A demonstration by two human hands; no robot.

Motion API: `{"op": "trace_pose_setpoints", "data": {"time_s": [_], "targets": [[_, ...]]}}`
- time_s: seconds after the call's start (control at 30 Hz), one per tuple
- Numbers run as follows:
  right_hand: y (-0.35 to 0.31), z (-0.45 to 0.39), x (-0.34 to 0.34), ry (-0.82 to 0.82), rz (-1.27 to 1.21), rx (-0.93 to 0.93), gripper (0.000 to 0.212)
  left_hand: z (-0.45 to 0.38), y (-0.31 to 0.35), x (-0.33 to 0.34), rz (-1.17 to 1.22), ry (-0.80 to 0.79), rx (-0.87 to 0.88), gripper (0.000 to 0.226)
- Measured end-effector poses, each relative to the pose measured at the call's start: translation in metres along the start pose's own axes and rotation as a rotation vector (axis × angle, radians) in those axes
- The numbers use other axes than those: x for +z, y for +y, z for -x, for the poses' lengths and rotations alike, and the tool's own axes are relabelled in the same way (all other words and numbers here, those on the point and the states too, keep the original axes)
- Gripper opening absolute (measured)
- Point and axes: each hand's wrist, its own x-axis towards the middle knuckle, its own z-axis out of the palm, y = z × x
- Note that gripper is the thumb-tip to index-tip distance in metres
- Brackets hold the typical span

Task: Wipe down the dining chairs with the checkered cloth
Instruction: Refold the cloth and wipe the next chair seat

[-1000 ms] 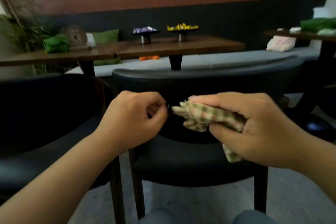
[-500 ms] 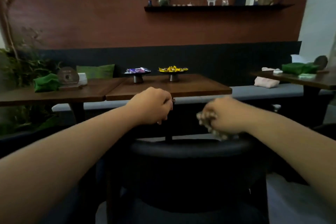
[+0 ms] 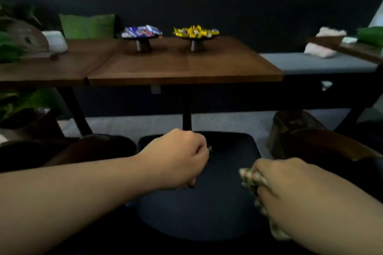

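Dim dining room: right hand (image 3: 290,188) grips the bunched checkered cloth (image 3: 251,178) over the near chair seat (image 3: 217,209), ready to wipe; left hand (image 3: 176,157) fisted, pinching something tiny.

My forearms are bare from the near edge of the view out to the wrists; no sleeve, cuff, watch or band shows on either. My left hand (image 3: 176,159) and my right hand (image 3: 290,188) wear no gloves. The blur hides finer detail such as rings or nails.
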Motion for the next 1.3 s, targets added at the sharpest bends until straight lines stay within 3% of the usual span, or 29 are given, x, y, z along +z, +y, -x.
{"op": "trace_pose_setpoints", "data": {"time_s": [0.13,0.3,0.47,0.57,0.7,0.93,1.13,1.23,1.3], "targets": [[-0.002,0.008,0.002,0.011,-0.019,-0.027,0.023,0.005,0.002,-0.002,-0.077,-0.008,-0.051,0.03],[-0.005,0.008,0.0,-0.086,-0.056,-0.01,0.03,0.007,-0.005,0.005,-0.169,-0.028,-0.085,0.03],[-0.007,0.001,-0.002,-0.206,-0.078,0.015,0.003,0.01,-0.019,0.02,-0.215,-0.219,-0.151,0.031],[-0.009,-0.001,-0.002,-0.248,-0.061,0.034,0.015,0.012,-0.028,0.03,-0.246,-0.418,-0.183,0.031],[-0.012,-0.003,-0.002,-0.284,-0.029,0.025,0.013,0.016,-0.038,0.04,-0.262,-0.681,-0.218,0.025],[-0.012,-0.009,0.006,-0.273,-0.033,0.014,0.004,0.015,-0.048,0.051,-0.216,-0.688,-0.214,0.022],[-0.011,-0.015,0.01,-0.282,-0.073,0.061,0.02,0.021,-0.043,0.057,-0.182,-0.743,-0.128,0.025],[-0.015,-0.015,0.006,-0.175,-0.09,0.086,0.022,0.02,-0.037,0.062,-0.11,-0.769,-0.133,0.034],[-0.014,-0.008,0.0,0.052,-0.039,0.066,0.033,0.011,-0.029,0.065,-0.054,-0.748,-0.152,0.036]]}}
